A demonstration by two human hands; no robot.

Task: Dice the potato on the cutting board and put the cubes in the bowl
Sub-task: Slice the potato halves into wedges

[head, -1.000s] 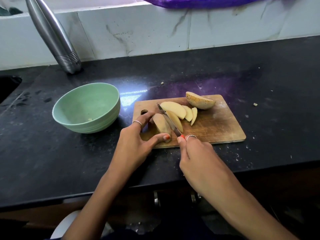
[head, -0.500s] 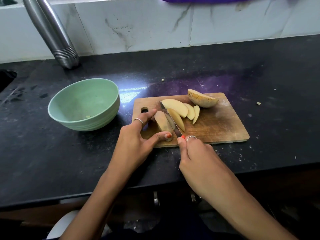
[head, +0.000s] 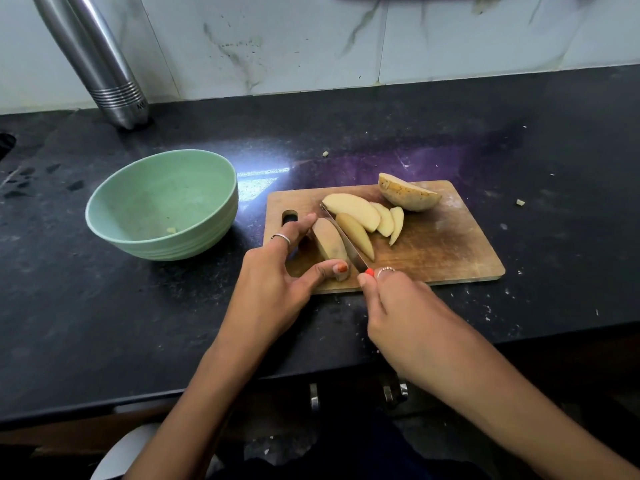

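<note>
Wooden cutting board (head: 446, 251) holds only slices; pale green bowl (head: 104, 216) awaits cubes. Left hand (head: 277, 282) pinches potato chunk (head: 329, 242), right hand (head: 405, 313) grips knife (head: 341, 237); dicing remains.

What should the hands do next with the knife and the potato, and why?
Probably press the knife down through the potato piece that the left hand grips. The blade already lies along that piece, the right hand holds the handle, only slices lie on the cutting board, and the bowl holds almost nothing.
</note>
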